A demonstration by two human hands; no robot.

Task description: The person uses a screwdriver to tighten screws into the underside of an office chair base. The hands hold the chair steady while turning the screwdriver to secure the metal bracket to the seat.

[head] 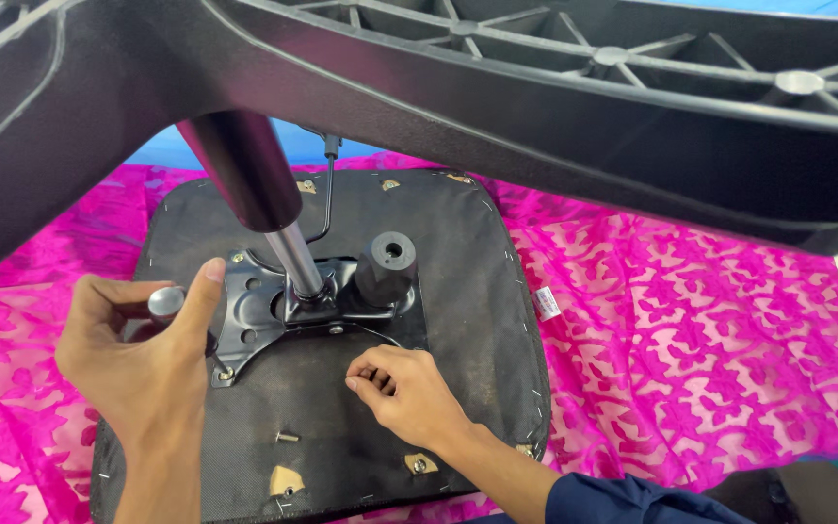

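Hands on upturned chair seat (458, 291).
Left hand (138, 359) grips rigid, slippery metal lever (167, 303); right hand (404, 388) pinches something tiny.

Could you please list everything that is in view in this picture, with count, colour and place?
chair base: one, black ribbed plastic, across the top
gas lift column: one, dark with a silver rod, at centre
seat underside: one, black fabric, lying on the cloth
mounting plate: one, black metal, on the seat
knob: one, black, right of the plate
loose screw: one, metal, near the seat's front edge
cloth: one, pink patterned, under everything
left hand: holds a silver-tipped tool
right hand: fingertips pinched, on the seat
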